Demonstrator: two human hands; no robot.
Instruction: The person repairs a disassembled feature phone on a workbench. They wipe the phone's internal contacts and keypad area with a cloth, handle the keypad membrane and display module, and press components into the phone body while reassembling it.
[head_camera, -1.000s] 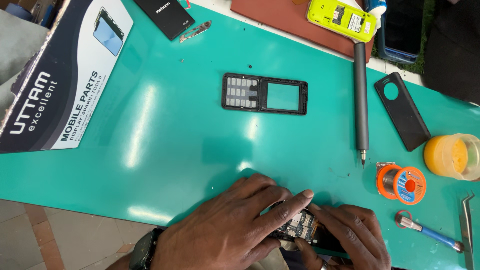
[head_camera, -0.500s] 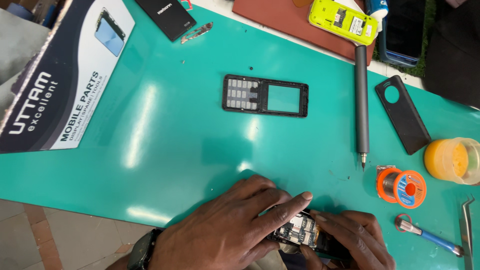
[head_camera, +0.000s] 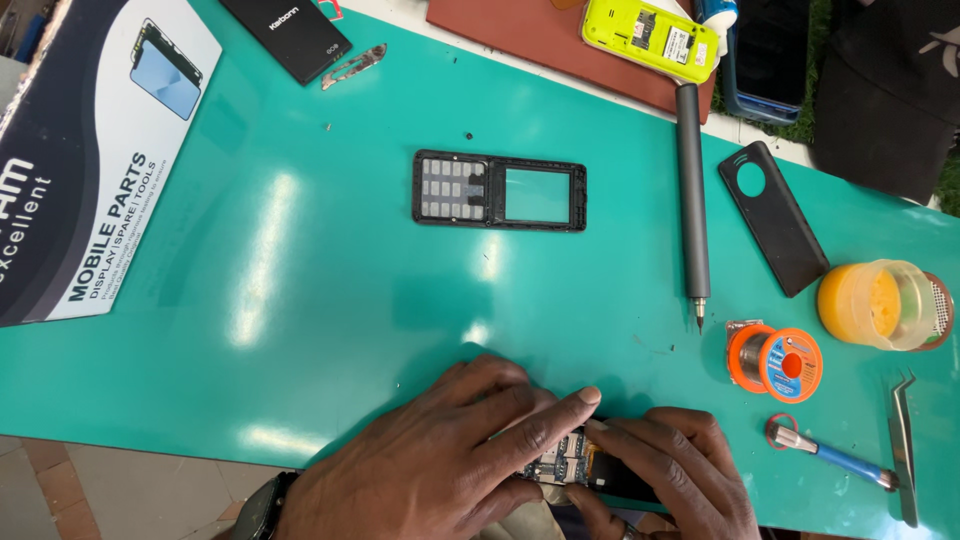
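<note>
Both hands work at the near edge of the green mat (head_camera: 300, 300). The left hand (head_camera: 440, 460) lies with its fingers bent and spread over a small phone circuit board (head_camera: 560, 467), and its index finger stretches to the right until its tip meets the right hand (head_camera: 665, 470). The right hand closes its fingers around the right, dark part of the same board and pinches it from that side. So the board is gripped between the two hands, just above the mat's near edge. Only a narrow part of it, with metal contacts, shows between the fingers; whether it rests on the mat or is lifted a little cannot be told from this view. A dark watch (head_camera: 262, 505) sits on the left wrist.

Farther away, near the middle of the mat, a black phone front frame (head_camera: 499, 191) lies flat, with a keypad in its left half and an empty screen window in its right half. To its right a grey electric screwdriver (head_camera: 692, 200) lies with its tip pointing toward the person. Beside it rests a black phone back cover (head_camera: 775, 218) with a round hole. Near the right hand are an orange solder spool (head_camera: 775, 361), a small blue-handled tool (head_camera: 830, 455), metal tweezers (head_camera: 905, 445) and a yellow flux jar (head_camera: 880, 305). A yellow-green phone body (head_camera: 650, 38) lies on a brown pad (head_camera: 520, 35) at the far edge, and a large printed box (head_camera: 90, 150) covers the left side.
</note>
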